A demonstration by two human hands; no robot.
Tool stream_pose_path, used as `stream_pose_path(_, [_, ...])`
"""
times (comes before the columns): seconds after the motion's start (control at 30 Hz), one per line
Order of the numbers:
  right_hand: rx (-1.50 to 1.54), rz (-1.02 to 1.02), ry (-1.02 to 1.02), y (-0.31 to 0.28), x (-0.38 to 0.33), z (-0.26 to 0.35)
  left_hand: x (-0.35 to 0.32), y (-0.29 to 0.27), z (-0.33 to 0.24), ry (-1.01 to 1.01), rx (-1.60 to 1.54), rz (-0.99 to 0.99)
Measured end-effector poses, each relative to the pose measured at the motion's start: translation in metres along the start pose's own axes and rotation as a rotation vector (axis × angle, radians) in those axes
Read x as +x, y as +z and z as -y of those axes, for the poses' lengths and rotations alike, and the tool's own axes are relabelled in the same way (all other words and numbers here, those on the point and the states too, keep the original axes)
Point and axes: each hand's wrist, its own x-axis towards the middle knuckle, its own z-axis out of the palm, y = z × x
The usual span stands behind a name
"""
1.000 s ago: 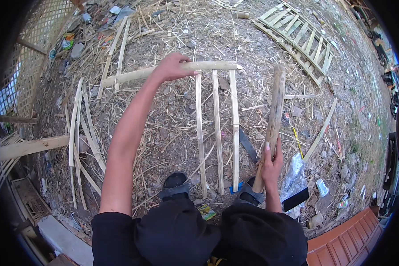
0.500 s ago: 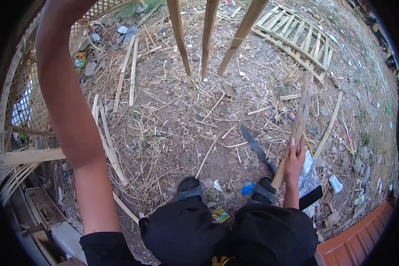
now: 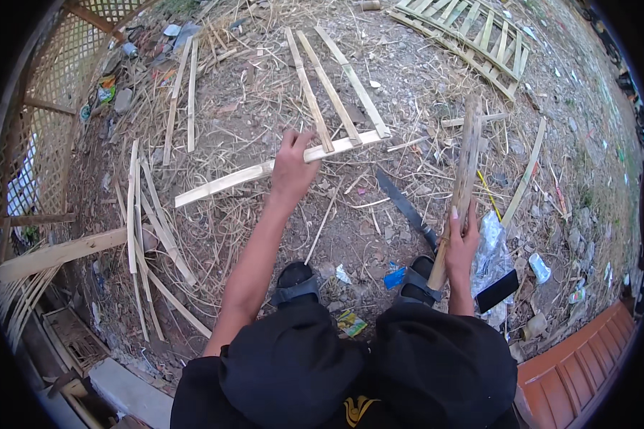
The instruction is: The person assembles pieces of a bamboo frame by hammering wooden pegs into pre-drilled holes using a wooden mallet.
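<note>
My left hand (image 3: 291, 166) grips the pale crossbar (image 3: 222, 182) of a bamboo frame lying on the dirt. Three slats (image 3: 329, 86) run from the crossbar away from me. My right hand (image 3: 463, 239) is shut around a thick, weathered wooden stick (image 3: 465, 161) that stands nearly upright, its lower end by my right foot. A long dark machete blade (image 3: 406, 207) lies on the ground between my two hands. I squat in black clothing, with both sandalled feet (image 3: 297, 282) visible.
A finished slatted bamboo panel (image 3: 472, 36) lies at the far right. Loose bamboo strips (image 3: 147, 229) and a thick pole (image 3: 50, 254) lie at left, beside a lattice fence (image 3: 39, 129). Clear plastic wrapping (image 3: 490, 243), a black object (image 3: 497, 289) and litter sit at right.
The frame was lifted high and flipped over. Now it lies flat again with the crossbar near me and the slats pointing away. My right hand kept hold of the stick.
</note>
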Motion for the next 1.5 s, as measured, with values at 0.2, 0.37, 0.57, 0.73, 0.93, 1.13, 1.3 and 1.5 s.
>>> stream_pose_path(0.2, [-0.206, 0.088, -0.087, 0.019, -0.017, -0.006, -0.022, 0.048, 0.022, -0.014, -0.100, 0.210])
stream_pose_path(0.37, [-0.210, 0.290, -0.059, 0.032, -0.026, -0.003, -0.021, 0.066, 0.025, 0.040, -0.096, 0.335])
stream_pose_path(0.57, [-0.243, 0.337, -0.164, 0.036, -0.028, -0.006, -0.014, 0.079, 0.035, 0.235, 0.092, 0.363])
stream_pose_path(0.73, [-0.277, 0.359, -0.141, 0.038, -0.028, -0.010, 0.001, 0.087, 0.039, 0.396, 0.113, 0.226])
stream_pose_path(0.93, [-0.290, 0.350, -0.223, 0.044, -0.029, -0.018, 0.006, 0.095, 0.056, 0.427, 0.040, 0.342])
stream_pose_path(1.13, [-0.295, 0.406, -0.084, 0.046, -0.027, -0.013, 0.005, 0.101, 0.062, 0.445, 0.031, 0.321])
stream_pose_path(1.3, [-0.279, 0.424, -0.046, 0.051, -0.026, -0.008, 0.005, 0.104, 0.067, 0.456, 0.051, 0.314])
stream_pose_path(1.5, [-0.264, 0.425, -0.039, 0.051, -0.026, -0.011, 0.003, 0.106, 0.065, 0.464, 0.087, 0.321])
